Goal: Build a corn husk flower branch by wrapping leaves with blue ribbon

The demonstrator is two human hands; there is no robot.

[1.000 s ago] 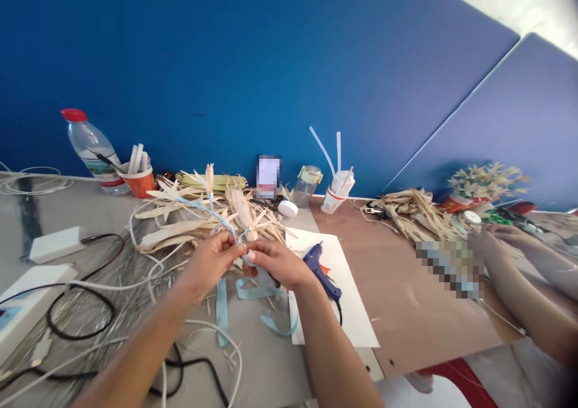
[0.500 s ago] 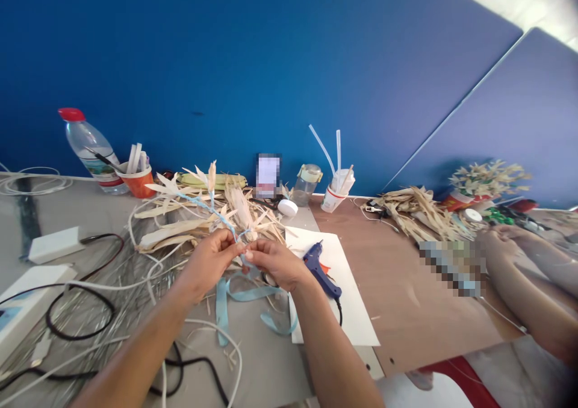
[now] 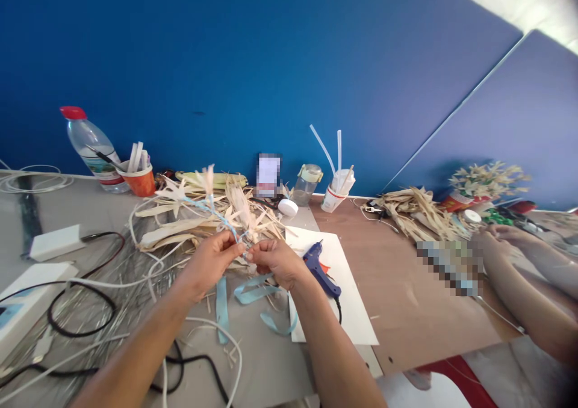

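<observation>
Bright light; glare whitens the corner at 2 o'clock. Soft shadow dims the blue partition point(image 3: 262, 77) at 3 o'clock. The corn-husk flower point(image 3: 208, 182) at 9 o'clock blurs; edges stretch.

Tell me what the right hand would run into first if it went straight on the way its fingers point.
Most likely the left hand, which pinches the blue-wrapped stem; depth between the two hands is unclear.

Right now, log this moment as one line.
left hand: pinching thin blue-wrapped stem; right hand: close beside left, grip unclear; dark-blue plastic glue gun: lying on white paper sheet
</observation>
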